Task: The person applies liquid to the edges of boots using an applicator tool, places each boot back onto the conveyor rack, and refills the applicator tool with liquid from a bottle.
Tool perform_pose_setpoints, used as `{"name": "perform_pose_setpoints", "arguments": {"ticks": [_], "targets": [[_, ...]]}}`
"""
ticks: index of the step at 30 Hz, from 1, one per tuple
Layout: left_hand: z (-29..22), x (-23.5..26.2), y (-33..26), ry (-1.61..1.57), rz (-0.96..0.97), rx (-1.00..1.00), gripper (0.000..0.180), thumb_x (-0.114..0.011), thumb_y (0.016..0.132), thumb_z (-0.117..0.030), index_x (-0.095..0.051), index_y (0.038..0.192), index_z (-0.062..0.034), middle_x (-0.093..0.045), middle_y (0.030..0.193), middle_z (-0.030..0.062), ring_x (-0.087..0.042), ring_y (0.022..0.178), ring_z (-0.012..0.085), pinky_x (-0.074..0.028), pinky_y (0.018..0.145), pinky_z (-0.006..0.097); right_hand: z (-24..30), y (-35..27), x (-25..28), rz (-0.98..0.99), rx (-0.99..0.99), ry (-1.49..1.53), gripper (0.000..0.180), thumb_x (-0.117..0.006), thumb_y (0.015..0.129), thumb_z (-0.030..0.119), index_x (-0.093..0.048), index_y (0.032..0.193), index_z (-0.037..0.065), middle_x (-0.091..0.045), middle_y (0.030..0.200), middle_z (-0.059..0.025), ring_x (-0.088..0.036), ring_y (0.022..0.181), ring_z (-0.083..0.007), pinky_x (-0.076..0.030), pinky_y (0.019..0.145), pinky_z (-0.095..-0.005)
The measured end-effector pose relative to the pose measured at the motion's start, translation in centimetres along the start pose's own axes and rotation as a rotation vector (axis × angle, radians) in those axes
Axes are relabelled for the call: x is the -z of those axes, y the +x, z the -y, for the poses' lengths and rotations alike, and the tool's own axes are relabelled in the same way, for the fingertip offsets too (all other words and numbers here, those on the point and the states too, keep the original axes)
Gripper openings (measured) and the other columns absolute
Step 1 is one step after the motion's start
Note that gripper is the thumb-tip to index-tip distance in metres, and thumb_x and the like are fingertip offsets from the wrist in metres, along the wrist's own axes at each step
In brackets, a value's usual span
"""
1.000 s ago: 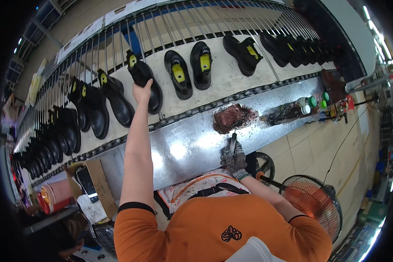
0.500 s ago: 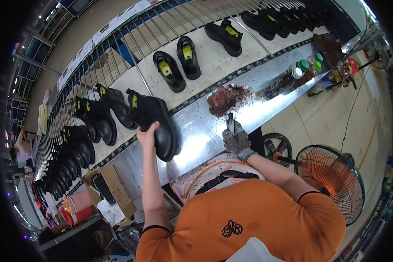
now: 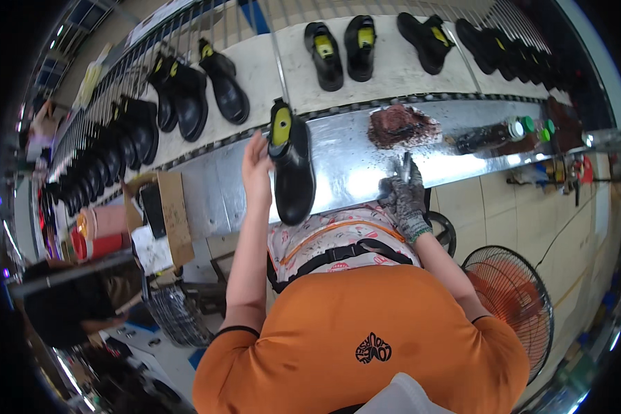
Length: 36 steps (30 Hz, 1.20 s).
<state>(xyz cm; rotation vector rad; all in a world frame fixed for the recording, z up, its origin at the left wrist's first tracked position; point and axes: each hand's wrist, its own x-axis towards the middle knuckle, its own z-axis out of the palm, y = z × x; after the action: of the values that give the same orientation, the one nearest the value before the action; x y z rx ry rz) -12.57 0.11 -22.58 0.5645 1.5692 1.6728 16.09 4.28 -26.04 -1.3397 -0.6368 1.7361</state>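
While the reddish-brown lump [image 3: 396,125] lies on the metal desk [image 3: 220,183] with dark crumbs around it, the black boot [image 3: 296,181] is positioned to its left and slightly nearer the wearer. The boot's toe points toward the wearer; its opening shows a yellow insert. Whether the boot rests on the desk or is held clear cannot be told.

The left hand [image 3: 258,167], bare, is loosely open on the boot's left side, farther left of the lump, with fingers extended along the shaft. Contact with the boot cannot be confirmed.

The right hand [image 3: 404,200], gloved in grey, is on the near side of the lump. It is closed around a slim tool [image 3: 407,165], the end of which is directed at the lump.

Bottles [image 3: 488,136] lie to the right of the lump. Beyond it, a white belt [image 3: 386,77] carries further black boots [image 3: 327,71]. A cardboard box [image 3: 174,221] is located well to its left.
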Motion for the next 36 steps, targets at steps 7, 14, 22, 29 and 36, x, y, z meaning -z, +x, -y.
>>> {"name": "perform_pose_setpoints", "arguments": {"ticks": [7, 14, 22, 29, 36], "targets": [[0.2, -1.1, 10.6, -0.01, 0.577, 0.282, 0.07, -0.026, 0.093, -0.06, -0.063, 0.102, -0.0015, -0.065, 0.087, 0.0053, -0.061, 0.081, 0.0145, -0.047, 0.075, 0.026, 1.3, -1.6, -2.0, 0.094, -0.064, 0.189, 0.042, -0.048, 0.093, 0.014, -0.034, 0.132, 0.017, -0.062, 0.083, -0.0109, -0.058, 0.055, -0.0118, -0.045, 0.04, -0.0228], [0.4, -1.9, 11.2, 0.05, 0.594, 0.064, 0.081, -0.022, 0.089, -0.068, -0.062, 0.065, -0.0018, -0.062, 0.068, 0.009, -0.059, 0.067, 0.0166, -0.046, 0.071, 0.028, -0.6, -1.1, -0.5, 0.135, 0.02, 0.159, 0.047, -0.046, 0.095, 0.018, -0.029, 0.138, 0.015, -0.063, 0.087, -0.0152, -0.058, 0.054, -0.0119, -0.052, 0.048, -0.025], [-7.4, -0.6, 3.6, -0.166, 0.888, -0.597, 0.076, -0.025, 0.093, -0.059, -0.057, 0.052, -0.0046, -0.057, 0.055, 0.0064, -0.054, 0.078, 0.0189, -0.033, 0.092, 0.036, 1.4, -1.9, -1.9, 0.162, 0.054, 0.289, 0.041, -0.052, 0.09, 0.009, -0.04, 0.129, 0.018, -0.06, 0.096, -0.0173, -0.057, 0.065, -0.0165, -0.05, 0.056, -0.0251], [-8.1, -0.2, 0.5, -0.238, 0.967, -0.574, 0.052, -0.058, 0.081, -0.052, -0.065, 0.054, -0.0081, -0.061, 0.057, 0.0047, -0.055, 0.08, 0.0209, -0.025, 0.101, 0.039, 1.5, -2.1, -1.3, 0.098, -0.005, 0.133, 0.024, -0.059, 0.089, 0.017, -0.053, 0.11, 0.007, -0.064, 0.09, -0.0126, -0.058, 0.061, -0.0118, -0.048, 0.047, -0.022], [-8.1, -0.5, 0.0, -0.299, 1.056, -0.541, 0.049, -0.065, 0.075, -0.051, -0.064, 0.051, -0.0085, -0.061, 0.056, 0.0032, -0.055, 0.08, 0.0205, -0.024, 0.1, 0.04, 6.2, -4.8, -1.8, 0.411, -0.062, -0.162, 0.024, -0.062, 0.086, 0.015, -0.06, 0.105, 0.002, -0.065, 0.088, -0.0084, -0.057, 0.062, -0.0092, -0.047, 0.053, -0.0204]]}}
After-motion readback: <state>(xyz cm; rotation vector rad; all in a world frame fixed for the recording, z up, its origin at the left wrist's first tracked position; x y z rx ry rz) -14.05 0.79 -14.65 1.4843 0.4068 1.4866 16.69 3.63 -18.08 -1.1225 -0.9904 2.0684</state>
